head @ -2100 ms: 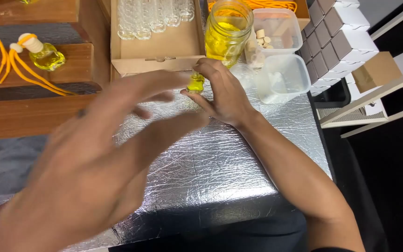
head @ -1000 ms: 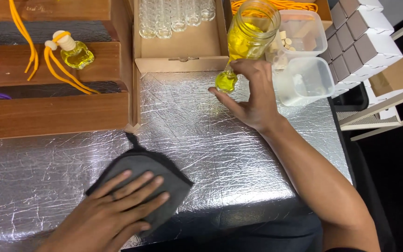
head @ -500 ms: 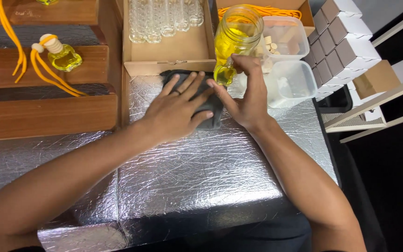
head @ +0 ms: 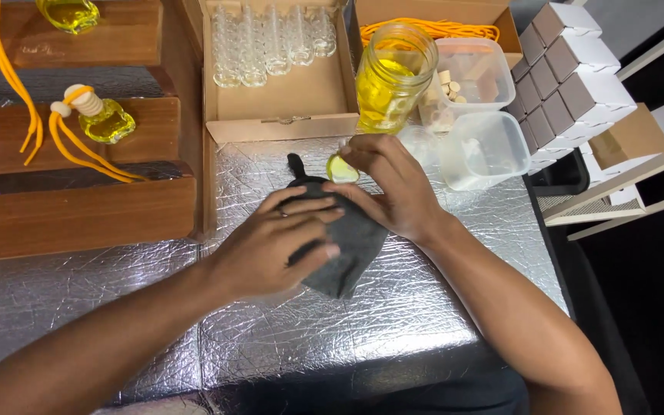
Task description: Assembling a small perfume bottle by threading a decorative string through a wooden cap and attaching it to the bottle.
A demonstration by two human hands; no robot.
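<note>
My right hand (head: 397, 184) grips a small glass bottle of yellow liquid (head: 341, 169) just above the foil-covered table (head: 286, 338). My left hand (head: 274, 242) lies on a dark grey cloth (head: 347, 250), pressing it against the bottle from the near side. The cloth touches the bottle's lower part, and most of the bottle is hidden by my fingers. Right behind the bottle stands a large glass jar of yellow liquid (head: 390, 81).
A cardboard box with several empty glass bottles (head: 270, 38) sits at the back. Clear plastic tubs (head: 486, 150) and stacked white-and-brown small boxes (head: 570, 65) stand at the right. Wooden shelves (head: 78, 215) at left hold filled bottles with orange cords (head: 105, 119).
My left hand fetched the grey cloth from the near left and brought it to the bottle. My right hand has drawn the bottle away from the jar toward me.
</note>
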